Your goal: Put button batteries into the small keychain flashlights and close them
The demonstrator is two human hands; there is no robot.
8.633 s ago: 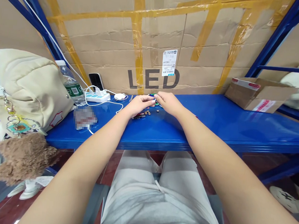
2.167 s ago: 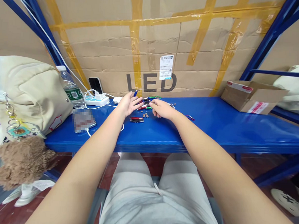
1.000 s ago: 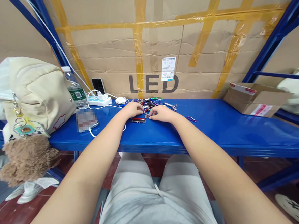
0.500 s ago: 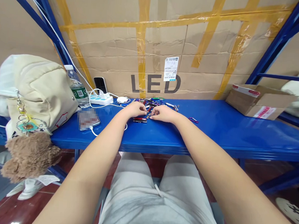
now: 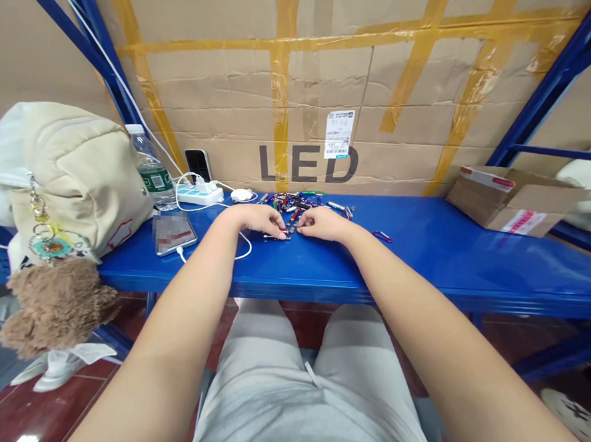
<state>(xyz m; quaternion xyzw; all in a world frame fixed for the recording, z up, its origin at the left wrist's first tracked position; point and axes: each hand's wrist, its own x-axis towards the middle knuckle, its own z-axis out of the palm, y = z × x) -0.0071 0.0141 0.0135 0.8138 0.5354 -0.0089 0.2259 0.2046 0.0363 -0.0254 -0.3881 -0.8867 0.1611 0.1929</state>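
Observation:
A heap of small coloured pen-like lights [image 5: 301, 202] lies on the blue shelf [image 5: 423, 255] below the "LED" carton. My left hand [image 5: 258, 219] rests palm down, fingers curled onto a red one lying by itself [image 5: 277, 236]. A few small coin-like cells [image 5: 291, 231] lie between my hands. Over them my right hand [image 5: 322, 224] pinches its fingertips together; what it pinches is too small to make out. A loose purple clip [image 5: 383, 236] lies to the right.
A cream bag [image 5: 73, 174] with a brown plush charm [image 5: 54, 306], a water bottle [image 5: 151, 172], a power strip [image 5: 200, 193] with white cables and a phone [image 5: 174, 232] stand left. An open cardboard box [image 5: 512, 197] sits right. Taped cartons back the shelf.
My hands came down from the heap onto the shelf near the cells. The left hand slid toward me onto the single red light; the right hand stayed pinched.

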